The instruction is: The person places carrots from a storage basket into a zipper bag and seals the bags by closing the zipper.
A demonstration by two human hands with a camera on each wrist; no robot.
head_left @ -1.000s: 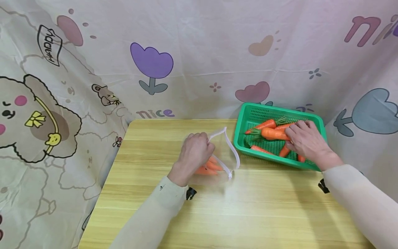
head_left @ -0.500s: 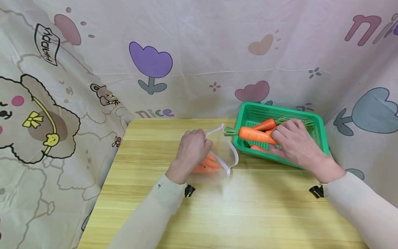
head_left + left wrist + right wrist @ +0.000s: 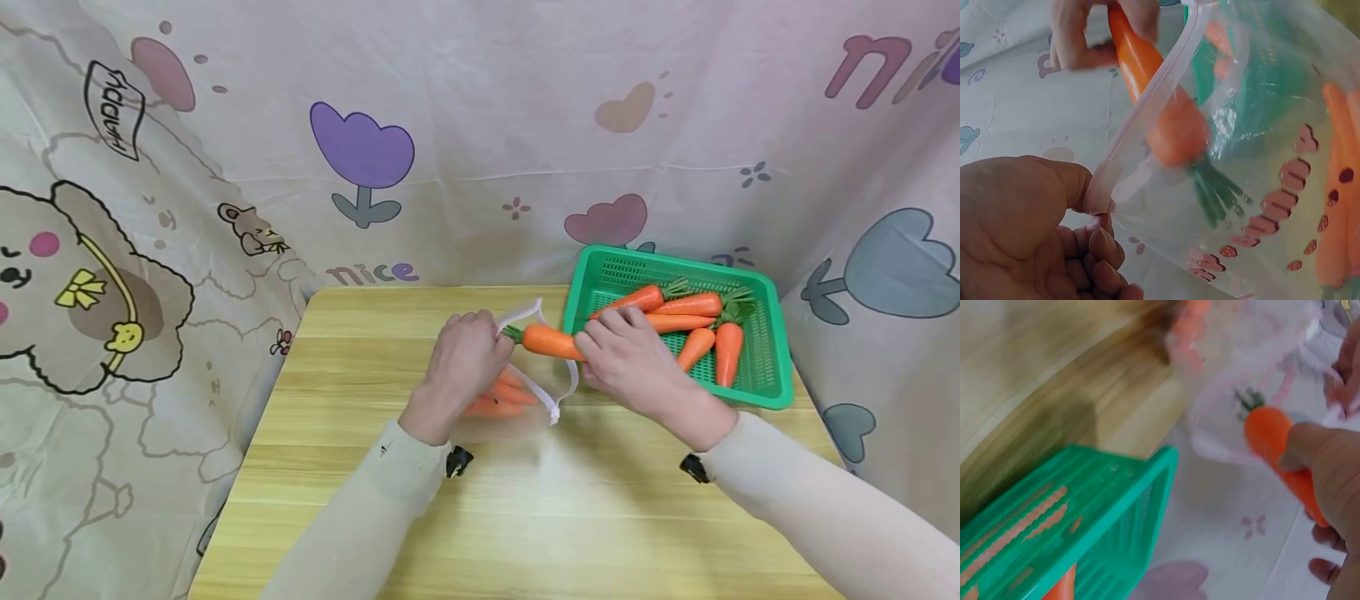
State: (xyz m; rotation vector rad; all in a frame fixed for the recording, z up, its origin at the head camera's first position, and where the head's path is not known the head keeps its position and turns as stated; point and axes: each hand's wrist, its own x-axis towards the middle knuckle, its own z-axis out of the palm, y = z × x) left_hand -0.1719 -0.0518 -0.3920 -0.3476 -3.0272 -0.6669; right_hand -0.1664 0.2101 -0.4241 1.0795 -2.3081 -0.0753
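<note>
Nearest, two pale sleeves [image 3: 375, 500] reach forward over a wood-grain table [image 3: 600, 525]. Beyond the left cuff, the left hand [image 3: 467, 357] pinches the edge of a clear plastic bag [image 3: 1260, 187] between thumb and finger, its other fingers curled beneath. This pinch seems meant to keep the bag's white-rimmed mouth spread, facing right toward the other hand. Carrots [image 3: 501, 398] already lie inside the bag, low on the table side, perhaps weighing it down.

The right hand [image 3: 630, 354] grips one more carrot [image 3: 551, 342] by its narrow end, thumb on one side and fingers on the other. Held this way, the thick, leafy end leads, pointing left into the bag's mouth; how far inside it is, I cannot tell.

Just behind and to the right sits a green basket [image 3: 782, 342] with slotted sides, near the table's back edge, probably placed there for easy reach by the right hand. Several loose carrots [image 3: 682, 322] rest in it, some touching. Farthest back hangs a pale cloth [image 3: 480, 125] printed with flowers, hearts and cartoon animals.
</note>
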